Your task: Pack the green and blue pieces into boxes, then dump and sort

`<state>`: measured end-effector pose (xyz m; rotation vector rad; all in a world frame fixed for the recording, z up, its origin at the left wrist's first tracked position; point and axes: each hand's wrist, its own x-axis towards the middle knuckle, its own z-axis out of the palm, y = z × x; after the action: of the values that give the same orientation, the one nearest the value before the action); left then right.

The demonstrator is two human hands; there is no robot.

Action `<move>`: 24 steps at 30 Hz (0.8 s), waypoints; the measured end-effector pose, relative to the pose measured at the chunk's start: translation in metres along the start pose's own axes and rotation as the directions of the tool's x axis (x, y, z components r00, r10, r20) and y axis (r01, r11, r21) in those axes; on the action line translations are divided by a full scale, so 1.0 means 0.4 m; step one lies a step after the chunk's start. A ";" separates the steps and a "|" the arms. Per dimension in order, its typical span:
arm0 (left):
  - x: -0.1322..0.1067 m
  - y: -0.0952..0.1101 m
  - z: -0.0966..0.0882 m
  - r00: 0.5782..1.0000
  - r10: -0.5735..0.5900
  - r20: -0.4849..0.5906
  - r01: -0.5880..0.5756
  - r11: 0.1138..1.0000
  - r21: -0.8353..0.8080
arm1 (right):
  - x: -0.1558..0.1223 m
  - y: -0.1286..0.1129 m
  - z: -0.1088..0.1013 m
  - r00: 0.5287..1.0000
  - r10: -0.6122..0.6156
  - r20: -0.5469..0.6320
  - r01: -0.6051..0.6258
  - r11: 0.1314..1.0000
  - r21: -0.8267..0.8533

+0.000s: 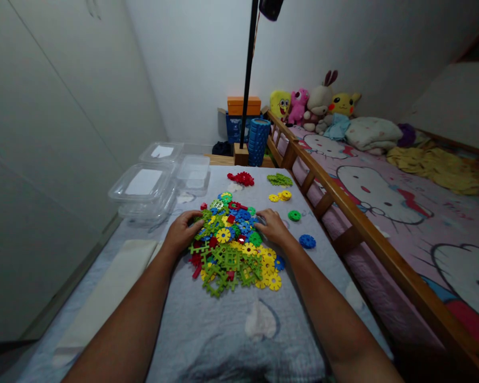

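A mixed heap of plastic building pieces (231, 258) lies on the cloth-covered table, with green square lattices, yellow, blue and green notched discs, and red pieces. My left hand (182, 232) rests at the heap's left edge, thumb and fingers apart against the green lattices. On the opposite side, my right hand (273, 226) touches blue discs (245, 227) with its fingertips, the fingers parted. Sorted by colour beyond and right of the heap are red pieces (242, 178), green lattices (279, 180), yellow discs (281, 196), a green disc group (294, 215) and blue discs (307, 241).
Clear plastic boxes (143, 183) stand at the table's back left, some with white paper on the lids. A folded cream cloth (112, 292) lies by my left forearm. The wooden bed rail (355, 234) runs along the right. A black pole (248, 74) rises behind the table.
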<state>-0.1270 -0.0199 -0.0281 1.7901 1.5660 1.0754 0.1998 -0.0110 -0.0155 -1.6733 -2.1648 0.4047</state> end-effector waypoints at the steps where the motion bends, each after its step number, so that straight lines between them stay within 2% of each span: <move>1: -0.001 0.000 0.000 1.000 -0.001 0.002 0.001 1.000 0.000 | -0.004 -0.003 0.005 1.000 0.005 -0.002 -0.005 1.000 -0.004; 5: -0.001 -0.003 0.000 1.000 0.003 0.006 -0.003 1.000 -0.005 | -0.014 -0.011 0.018 0.997 0.034 -0.066 -0.031 0.998 0.046; 9: 0.002 -0.006 0.001 1.000 0.004 0.003 -0.004 1.000 -0.006 | -0.022 -0.008 -0.003 0.989 0.070 -0.129 -0.042 0.977 0.207; 13: 0.003 -0.012 0.003 1.000 0.002 0.004 -0.002 1.000 -0.006 | -0.045 0.032 -0.078 0.984 0.125 -0.129 -0.060 0.906 0.419; 17: 0.001 -0.013 0.004 1.000 -0.017 0.013 0.018 1.000 -0.016 | -0.116 0.111 -0.184 0.948 0.281 -0.151 -0.188 0.875 0.445; 19: 0.001 -0.011 0.003 1.000 -0.021 0.015 0.022 1.000 -0.012 | -0.164 0.149 -0.225 0.926 0.356 -0.125 -0.265 0.850 0.456; 21: 0.001 -0.011 0.003 1.000 -0.021 0.015 0.021 1.000 -0.007 | -0.208 0.179 -0.247 0.911 0.402 -0.096 -0.314 0.823 0.473; 24: 0.002 -0.013 0.004 0.999 -0.029 0.014 0.029 1.000 -0.001 | -0.253 0.205 -0.244 0.893 0.443 -0.083 -0.351 0.798 0.491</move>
<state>-0.1285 -0.0180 -0.0333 1.7656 1.5779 1.0478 0.3375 -0.0883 0.0233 -1.7810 -1.4101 0.7743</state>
